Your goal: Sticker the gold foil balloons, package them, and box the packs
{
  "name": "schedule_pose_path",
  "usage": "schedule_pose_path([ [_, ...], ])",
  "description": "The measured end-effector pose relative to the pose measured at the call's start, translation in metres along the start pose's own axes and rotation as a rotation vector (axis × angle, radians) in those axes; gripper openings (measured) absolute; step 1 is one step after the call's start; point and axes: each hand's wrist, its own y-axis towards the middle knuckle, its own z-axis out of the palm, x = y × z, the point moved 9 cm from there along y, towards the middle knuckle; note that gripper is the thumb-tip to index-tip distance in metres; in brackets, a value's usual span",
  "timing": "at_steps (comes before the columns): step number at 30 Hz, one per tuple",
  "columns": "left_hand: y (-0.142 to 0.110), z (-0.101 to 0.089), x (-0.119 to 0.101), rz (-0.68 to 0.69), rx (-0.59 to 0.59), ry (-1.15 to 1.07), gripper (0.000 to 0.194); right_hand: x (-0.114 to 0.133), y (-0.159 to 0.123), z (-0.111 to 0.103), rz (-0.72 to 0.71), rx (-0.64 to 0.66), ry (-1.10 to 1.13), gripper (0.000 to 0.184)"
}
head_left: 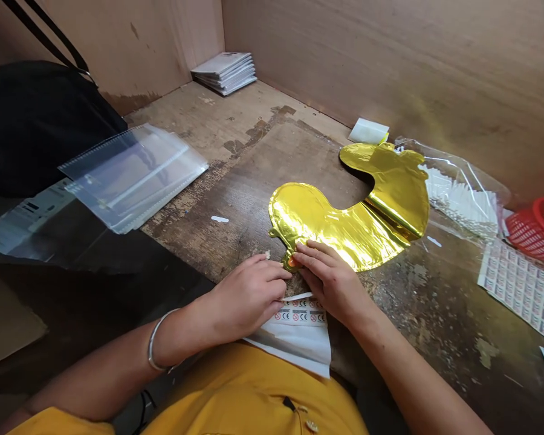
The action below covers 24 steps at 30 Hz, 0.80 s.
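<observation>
A shiny gold foil balloon (pixel 317 220), flat and curved with a fold across it, lies on the worn wooden table. My left hand (pixel 254 296) has its fingers closed at the balloon's near tail tab, where a small orange spot shows. From the other side, my right hand (pixel 333 281) grips the same lower edge, fingers bent over the foil; its thumb is partly hidden. A small whitish bit sits by my left fingertips. Under both hands is a sheet of CE warning stickers (pixel 301 314) on white backing, close to my body.
Clear plastic sleeves (pixel 136 175) and a black bag (pixel 40 127) are at left. Stacked white booklets (pixel 226 71) stand in the back corner. At right are a bag of white sticks (pixel 462 196), a red basket (pixel 537 229) and a label sheet (pixel 523 287). Wooden panels enclose the back.
</observation>
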Motion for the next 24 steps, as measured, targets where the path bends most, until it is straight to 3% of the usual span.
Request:
schedule_pose_path([
  [5,-0.005,-0.006,0.001,-0.048,-0.008,0.018,0.010,-0.008,0.008,0.002,-0.016,-0.018,-0.050,0.024],
  [10,-0.005,-0.007,0.004,-0.087,0.003,0.066,0.007,-0.001,0.019,-0.001,-0.014,0.109,-0.046,0.032],
  [13,-0.005,-0.006,0.006,-0.097,0.003,0.081,0.007,0.008,0.021,0.000,-0.026,0.089,-0.148,0.015],
  [17,-0.005,-0.005,0.007,-0.096,0.035,0.080,0.008,0.016,0.023,0.010,-0.048,0.067,-0.297,0.020],
  [24,-0.005,-0.006,0.006,-0.069,0.006,0.082,0.007,0.004,0.025,0.004,0.022,-0.027,-0.109,0.021],
])
